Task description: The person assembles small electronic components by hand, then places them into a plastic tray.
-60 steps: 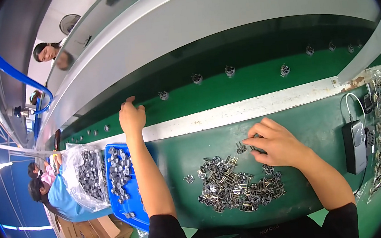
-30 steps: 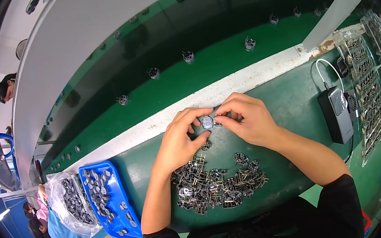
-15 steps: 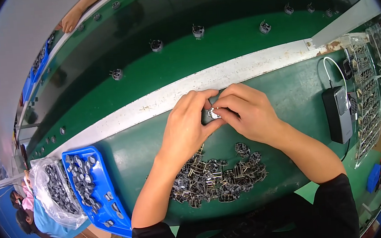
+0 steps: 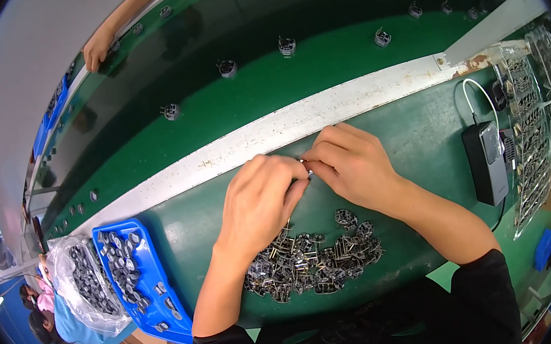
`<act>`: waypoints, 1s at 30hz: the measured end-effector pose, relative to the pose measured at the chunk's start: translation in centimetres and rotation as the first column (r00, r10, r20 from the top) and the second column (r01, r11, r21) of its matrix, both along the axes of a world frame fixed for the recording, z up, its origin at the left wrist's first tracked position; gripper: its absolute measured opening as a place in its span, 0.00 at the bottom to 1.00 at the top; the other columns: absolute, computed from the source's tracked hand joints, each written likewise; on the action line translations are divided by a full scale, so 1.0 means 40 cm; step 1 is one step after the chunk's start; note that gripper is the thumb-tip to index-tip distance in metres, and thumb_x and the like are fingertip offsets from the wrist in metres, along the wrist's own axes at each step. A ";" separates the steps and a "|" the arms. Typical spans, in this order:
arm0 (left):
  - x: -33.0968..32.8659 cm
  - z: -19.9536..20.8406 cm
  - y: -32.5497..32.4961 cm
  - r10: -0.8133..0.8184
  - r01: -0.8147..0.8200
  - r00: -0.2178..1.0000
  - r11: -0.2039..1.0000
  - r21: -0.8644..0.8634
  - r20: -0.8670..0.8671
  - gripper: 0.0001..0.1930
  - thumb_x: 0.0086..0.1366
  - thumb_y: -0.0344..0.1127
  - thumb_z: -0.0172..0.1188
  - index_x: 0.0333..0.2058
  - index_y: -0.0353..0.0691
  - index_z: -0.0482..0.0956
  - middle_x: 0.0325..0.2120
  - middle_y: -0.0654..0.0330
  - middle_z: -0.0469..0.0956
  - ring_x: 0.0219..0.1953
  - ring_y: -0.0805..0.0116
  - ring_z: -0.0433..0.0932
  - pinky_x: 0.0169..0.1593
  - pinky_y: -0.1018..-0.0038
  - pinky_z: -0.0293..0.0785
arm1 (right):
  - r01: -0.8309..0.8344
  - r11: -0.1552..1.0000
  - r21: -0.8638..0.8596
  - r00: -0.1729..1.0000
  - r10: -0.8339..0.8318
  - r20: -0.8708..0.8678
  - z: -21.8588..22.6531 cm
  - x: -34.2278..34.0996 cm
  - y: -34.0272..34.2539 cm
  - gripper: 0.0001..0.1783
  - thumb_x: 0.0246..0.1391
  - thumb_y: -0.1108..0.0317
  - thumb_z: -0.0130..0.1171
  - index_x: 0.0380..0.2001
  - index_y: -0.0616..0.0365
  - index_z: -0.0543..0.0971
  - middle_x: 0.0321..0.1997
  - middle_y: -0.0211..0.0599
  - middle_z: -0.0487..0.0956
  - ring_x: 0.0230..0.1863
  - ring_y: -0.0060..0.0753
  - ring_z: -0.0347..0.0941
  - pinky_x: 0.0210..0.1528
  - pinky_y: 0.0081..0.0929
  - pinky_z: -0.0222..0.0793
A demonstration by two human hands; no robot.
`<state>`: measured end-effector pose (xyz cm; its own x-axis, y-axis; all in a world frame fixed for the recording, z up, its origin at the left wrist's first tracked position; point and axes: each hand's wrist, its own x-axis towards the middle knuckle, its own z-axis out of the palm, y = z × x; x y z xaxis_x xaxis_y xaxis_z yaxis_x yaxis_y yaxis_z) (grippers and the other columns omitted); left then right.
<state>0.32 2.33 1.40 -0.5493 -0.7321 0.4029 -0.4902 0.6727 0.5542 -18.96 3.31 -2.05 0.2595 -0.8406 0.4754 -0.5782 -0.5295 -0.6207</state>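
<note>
My left hand (image 4: 260, 200) and my right hand (image 4: 354, 169) meet fingertip to fingertip over the green worktop, below the white rail. Pinched between them is a small metal-and-grey part (image 4: 309, 172); only a sliver shows, the fingers hide the rest. Closer to my body, under the wrists, lies a heap of small round components (image 4: 312, 262) with metal pins. To the left, a blue tray (image 4: 157, 268) holds several grey round caps (image 4: 122, 262). Beside it a clear plastic bag (image 4: 63, 261) is full of similar caps.
Beyond the white rail (image 4: 253, 146), a green conveyor belt (image 4: 327, 86) carries spaced-out round components (image 4: 287, 45). Another person's hand (image 4: 99, 49) reaches over its far edge. At right stand a black box (image 4: 485, 163) with a white cable and clear plastic trays of parts (image 4: 529, 145).
My left hand has rolled over and drawn slightly left and nearer, now covering most of the part seen before. The other person's hand at the far left has shifted a little.
</note>
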 end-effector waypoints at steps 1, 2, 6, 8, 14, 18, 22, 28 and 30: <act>-0.002 0.003 0.003 -0.003 0.004 0.999 0.999 -0.032 0.039 0.16 0.46 0.21 0.73 0.33 0.41 0.77 0.28 0.62 0.80 0.30 0.61 0.78 0.35 0.67 0.74 | -0.012 1.000 0.014 1.000 0.012 0.019 0.000 0.000 -0.001 0.08 0.41 0.78 0.68 0.28 0.58 0.82 0.29 0.29 0.76 0.30 0.34 0.73 0.29 0.31 0.70; -0.003 0.004 0.004 -0.011 0.013 0.999 0.999 -0.035 0.041 0.16 0.46 0.21 0.73 0.33 0.41 0.77 0.28 0.62 0.80 0.30 0.61 0.78 0.35 0.67 0.74 | -0.004 1.000 0.011 1.000 0.004 0.021 0.000 -0.004 -0.004 0.08 0.41 0.78 0.68 0.28 0.58 0.82 0.29 0.29 0.76 0.30 0.34 0.73 0.29 0.31 0.70; -0.004 0.008 0.000 -0.015 0.018 0.987 1.000 -0.017 0.162 0.13 0.49 0.23 0.71 0.32 0.40 0.78 0.27 0.62 0.80 0.28 0.60 0.77 0.34 0.67 0.72 | -0.097 0.994 0.039 0.992 0.094 0.088 0.000 -0.014 -0.012 0.15 0.41 0.80 0.65 0.36 0.58 0.83 0.31 0.32 0.76 0.30 0.34 0.73 0.30 0.29 0.70; 0.002 0.010 -0.004 -0.012 0.015 0.986 1.000 -0.019 0.168 0.12 0.50 0.23 0.70 0.33 0.40 0.79 0.27 0.62 0.80 0.28 0.60 0.77 0.34 0.67 0.72 | -0.104 0.993 0.051 0.989 0.098 0.112 0.008 -0.008 -0.005 0.17 0.42 0.80 0.65 0.39 0.58 0.83 0.32 0.33 0.76 0.30 0.34 0.73 0.30 0.28 0.70; 0.079 0.064 -0.059 0.308 -0.295 0.943 0.949 -0.110 0.127 0.11 0.52 0.23 0.68 0.34 0.41 0.77 0.29 0.62 0.82 0.29 0.64 0.78 0.36 0.67 0.74 | -0.210 0.976 0.065 0.966 0.197 0.169 0.016 -0.039 0.011 0.17 0.49 0.68 0.65 0.45 0.53 0.81 0.38 0.32 0.72 0.33 0.33 0.73 0.37 0.33 0.71; 0.248 0.041 -0.150 0.599 -0.583 0.789 0.801 -0.140 0.139 0.12 0.57 0.22 0.66 0.39 0.38 0.75 0.30 0.60 0.82 0.29 0.61 0.79 0.35 0.66 0.75 | -0.453 0.888 0.079 0.884 0.459 -0.090 0.038 -0.002 0.020 0.16 0.49 0.64 0.68 0.44 0.45 0.83 0.37 0.27 0.70 0.38 0.30 0.69 0.42 0.30 0.69; 0.374 -0.011 -0.189 0.691 -0.688 0.660 0.714 -0.132 0.294 0.12 0.61 0.25 0.61 0.44 0.40 0.76 0.31 0.55 0.82 0.35 0.51 0.81 0.39 0.60 0.76 | -0.538 0.837 0.102 0.833 0.546 -0.085 0.030 -0.002 0.013 0.16 0.48 0.65 0.69 0.43 0.42 0.84 0.35 0.24 0.71 0.38 0.31 0.67 0.43 0.29 0.67; 0.346 0.012 -0.129 0.645 -0.660 0.718 0.750 -0.038 0.264 0.13 0.63 0.25 0.57 0.47 0.40 0.76 0.42 0.50 0.80 0.42 0.47 0.80 0.44 0.59 0.76 | -0.469 0.876 0.108 0.880 0.475 -0.027 0.043 0.009 0.016 0.21 0.47 0.66 0.70 0.47 0.49 0.83 0.30 0.26 0.75 0.33 0.33 0.68 0.37 0.31 0.67; 0.353 0.006 -0.111 0.589 -0.578 0.782 0.808 -0.118 0.204 0.13 0.63 0.24 0.57 0.47 0.39 0.77 0.45 0.49 0.79 0.46 0.47 0.79 0.47 0.60 0.76 | -0.388 0.907 0.163 0.916 0.399 -0.040 0.047 -0.008 0.020 0.21 0.49 0.66 0.69 0.49 0.50 0.81 0.30 0.26 0.74 0.34 0.33 0.68 0.38 0.32 0.69</act>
